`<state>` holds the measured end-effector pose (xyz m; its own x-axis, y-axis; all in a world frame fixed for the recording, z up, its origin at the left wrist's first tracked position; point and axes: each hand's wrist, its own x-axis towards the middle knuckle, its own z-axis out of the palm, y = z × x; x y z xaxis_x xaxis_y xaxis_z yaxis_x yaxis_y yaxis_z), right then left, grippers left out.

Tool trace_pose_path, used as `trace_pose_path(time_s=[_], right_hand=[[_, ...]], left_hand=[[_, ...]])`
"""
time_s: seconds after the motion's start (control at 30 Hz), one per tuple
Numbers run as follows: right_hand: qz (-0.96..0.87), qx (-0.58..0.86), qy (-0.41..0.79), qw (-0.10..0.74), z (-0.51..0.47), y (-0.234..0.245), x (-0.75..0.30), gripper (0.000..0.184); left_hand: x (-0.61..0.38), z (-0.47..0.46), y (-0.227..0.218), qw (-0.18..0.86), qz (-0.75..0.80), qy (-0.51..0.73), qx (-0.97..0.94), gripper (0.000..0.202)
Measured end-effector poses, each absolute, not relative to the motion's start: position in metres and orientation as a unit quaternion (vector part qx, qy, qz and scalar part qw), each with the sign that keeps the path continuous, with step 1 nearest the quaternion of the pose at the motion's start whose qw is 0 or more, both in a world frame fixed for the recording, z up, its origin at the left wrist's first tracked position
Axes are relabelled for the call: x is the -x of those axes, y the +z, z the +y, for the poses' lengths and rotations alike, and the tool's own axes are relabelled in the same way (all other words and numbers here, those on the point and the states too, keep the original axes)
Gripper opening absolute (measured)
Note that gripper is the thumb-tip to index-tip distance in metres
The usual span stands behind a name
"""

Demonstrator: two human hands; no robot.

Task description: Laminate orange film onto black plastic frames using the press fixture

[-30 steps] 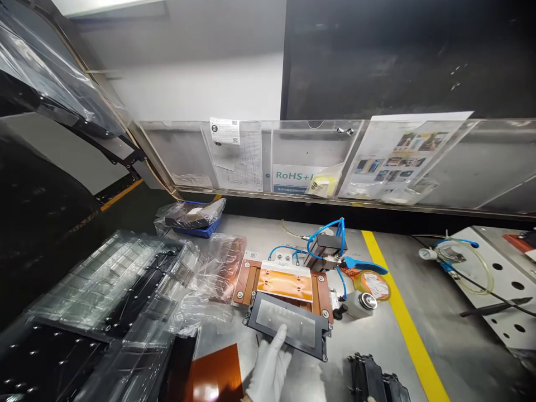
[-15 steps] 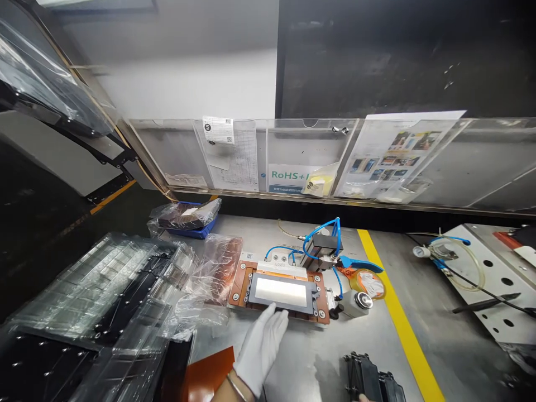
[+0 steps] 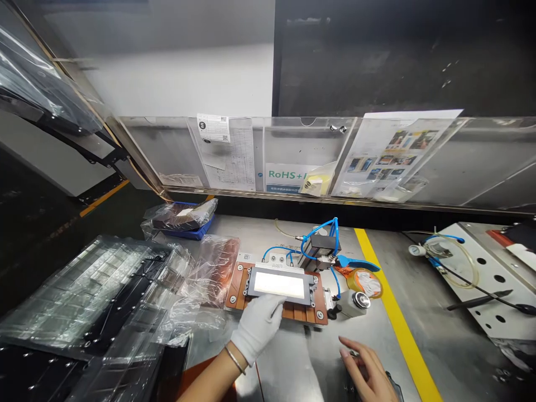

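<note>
My left hand [image 3: 259, 322], in a white glove, reaches to the brown fixture [image 3: 233, 283]. Its fingers are closed on the front edge of a dark grey rectangular frame [image 3: 253, 282] with a bright white panel [image 3: 280, 285] in its middle. The front edge of this frame stands a little up off the fixture, whose brown slots show below it. My bare right hand [image 3: 366, 369] is over the metal bench at the lower right. Its fingers are stretched out and apart. Black parts [image 3: 394, 385] lie under and beside it, mostly hidden.
Behind the fixture stands a pneumatic unit [image 3: 321, 245] with blue tubes. A tape roll [image 3: 365, 282] and a dispenser bottle [image 3: 354, 304] are to its right. Black parts in clear plastic trays [image 3: 104, 296] fill the left. A perforated metal box [image 3: 481, 279] sits beyond the yellow line [image 3: 402, 324].
My left hand has closed on the grey frame's front edge, which has come up and back. My right hand has come into view over the black parts.
</note>
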<state>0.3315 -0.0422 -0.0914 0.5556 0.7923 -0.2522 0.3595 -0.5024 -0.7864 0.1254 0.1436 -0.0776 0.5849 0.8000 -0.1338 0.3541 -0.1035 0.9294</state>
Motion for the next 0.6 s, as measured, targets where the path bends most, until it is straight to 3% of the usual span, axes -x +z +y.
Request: trace_pose_path(time_s=[0.1,0.2,0.33,0.47,0.6], right_hand=[[-0.430,0.818,0.238,0.299,-0.012,-0.095,-0.346,0.055],[-0.500,0.809,0.178,0.252,0.013,-0.099,-0.354,0.054],[-0.533,0.803,0.184,0.192,0.028,-0.091,-0.359,0.051],[-0.503,0.817,0.207,0.190,0.025,-0.077,-0.361,0.044],[-0.459,0.814,0.256,0.246,0.029,-0.079,-0.352,0.051]], left_hand=[[-0.141,0.154,-0.080,0.252,0.322,0.193,-0.892,0.046],[-0.152,0.157,-0.088,0.157,0.327,0.159,-0.918,0.065],[-0.153,0.158,-0.096,0.148,0.336,0.135,-0.920,0.065],[-0.126,0.168,-0.091,0.146,0.406,0.164,-0.887,0.059],[-0.087,0.188,-0.085,0.289,0.557,0.156,-0.763,0.061]])
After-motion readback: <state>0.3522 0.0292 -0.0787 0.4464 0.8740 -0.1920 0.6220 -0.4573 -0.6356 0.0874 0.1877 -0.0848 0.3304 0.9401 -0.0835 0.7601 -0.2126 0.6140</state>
